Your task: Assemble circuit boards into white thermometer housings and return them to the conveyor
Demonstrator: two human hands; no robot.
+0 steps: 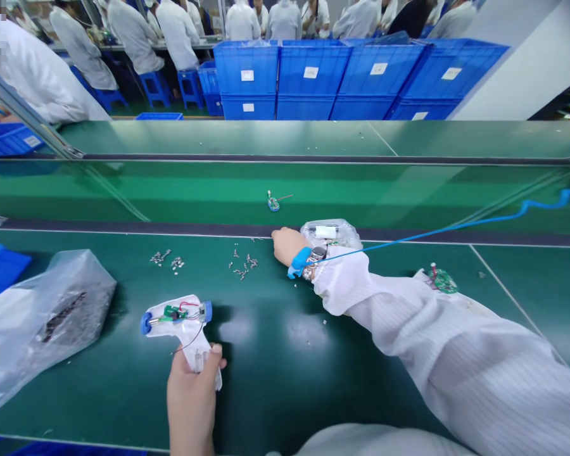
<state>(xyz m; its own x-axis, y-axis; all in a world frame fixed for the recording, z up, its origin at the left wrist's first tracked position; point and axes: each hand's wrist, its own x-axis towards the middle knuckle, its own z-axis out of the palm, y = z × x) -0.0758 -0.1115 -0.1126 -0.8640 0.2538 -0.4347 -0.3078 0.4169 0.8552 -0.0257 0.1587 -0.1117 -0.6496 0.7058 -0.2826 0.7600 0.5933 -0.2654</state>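
Note:
My left hand [194, 392] is closed around the handle of a white gun-shaped thermometer housing [197, 345]. The shell is open on its upper face, showing a small green circuit board [175, 312], red and black wires, and blue parts at both ends. Across the bench, my right hand [287, 246] is at the edge of the green belt with its fingers curled. What they hold, if anything, is hidden. A blue wrist strap [300, 261] with a coiled cord is on that wrist. Beside the hand lies a clear plastic bag [335, 233] with a white label.
Small metal screws [243, 266] lie in loose piles on the bench. A circuit board [273, 202] sits on the belt, another board [443, 280] beyond my right sleeve. At left are a large clear bag [71, 304] and a blue bin [0, 269]. Co-workers sit beyond stacked blue crates [247, 69].

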